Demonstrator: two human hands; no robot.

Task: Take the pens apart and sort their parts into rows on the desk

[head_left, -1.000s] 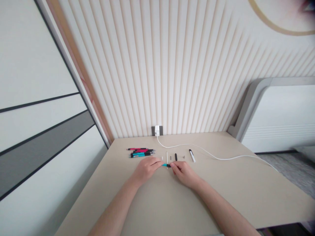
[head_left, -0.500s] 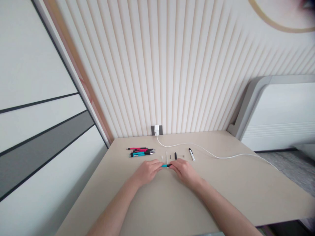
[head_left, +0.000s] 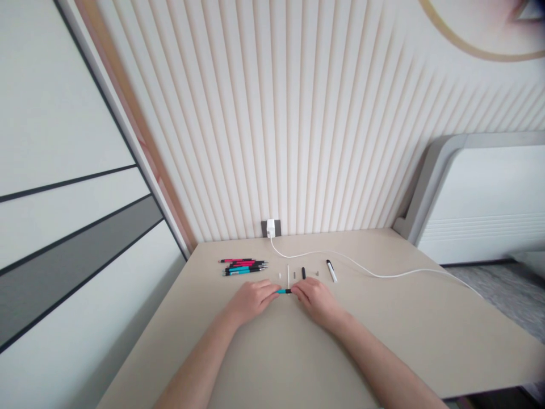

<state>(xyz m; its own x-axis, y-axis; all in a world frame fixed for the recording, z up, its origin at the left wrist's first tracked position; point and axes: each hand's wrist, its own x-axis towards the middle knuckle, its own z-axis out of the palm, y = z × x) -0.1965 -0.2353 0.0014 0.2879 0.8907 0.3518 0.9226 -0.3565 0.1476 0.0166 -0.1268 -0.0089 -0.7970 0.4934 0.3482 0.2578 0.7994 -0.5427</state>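
Between my hands a blue and black pen (head_left: 283,291) lies level, just above or on the table; I cannot tell which. My left hand (head_left: 254,300) pinches its blue end, and my right hand (head_left: 314,297) has its fingers closed on the black end. Just beyond the pen are a thin white rod like a refill (head_left: 288,275), a small grey spring-like piece (head_left: 294,275) and a short black tube (head_left: 304,273). A tiny white piece (head_left: 280,275) and a tiny metallic piece (head_left: 317,274) lie in the same row. My fingers hide both pen ends.
Several red, blue and black pens (head_left: 244,267) lie in a pile at the left. To the right is a white barrel with a black end (head_left: 331,271). A white cable (head_left: 366,271) runs from a wall charger (head_left: 271,228) across the back of the beige table (head_left: 272,352).
The pen has shifted very slightly left between my hands, and both hands still grip it. The camera view has tilted up a little.
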